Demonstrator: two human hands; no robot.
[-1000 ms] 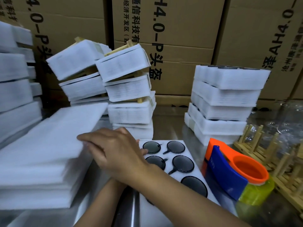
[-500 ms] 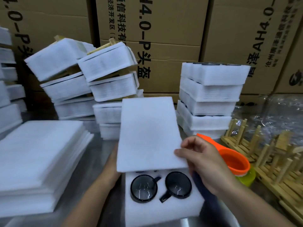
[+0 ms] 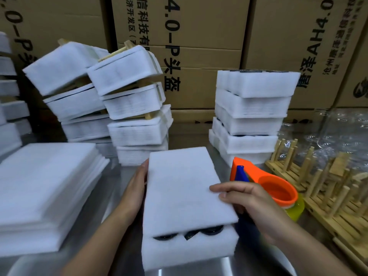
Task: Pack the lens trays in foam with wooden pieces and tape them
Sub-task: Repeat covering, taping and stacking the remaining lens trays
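While both hands steady it, a white foam sheet (image 3: 185, 188) lies over the lens tray (image 3: 189, 250) at the near middle of a steel bench (image 3: 225, 263). The sheet sits slightly lifted at its near end, so dark lenses (image 3: 211, 229) show in the gap. The left hand (image 3: 137, 184) rests along the sheet's left edge, its fingers straight and pressed together. The right hand (image 3: 249, 202) holds the right edge, thumb and forefinger on top; its other fingers are hidden below the edge.

Just right of the tray stands an orange and blue tape dispenser (image 3: 274, 188), and beyond it wooden racks (image 3: 328, 196) with upright pegs run along the bench's right side. Crumpled clear plastic (image 3: 338, 132) lies behind the racks. On the left sits a flat pile of foam sheets (image 3: 45, 186). Further back, leaning stacks of wrapped bundles (image 3: 127, 96) have wooden pieces poking out, and a straighter stack of foam trays (image 3: 253, 116) stands to the right. Brown cardboard cartons (image 3: 199, 56) printed with dark characters wall off the back of the room
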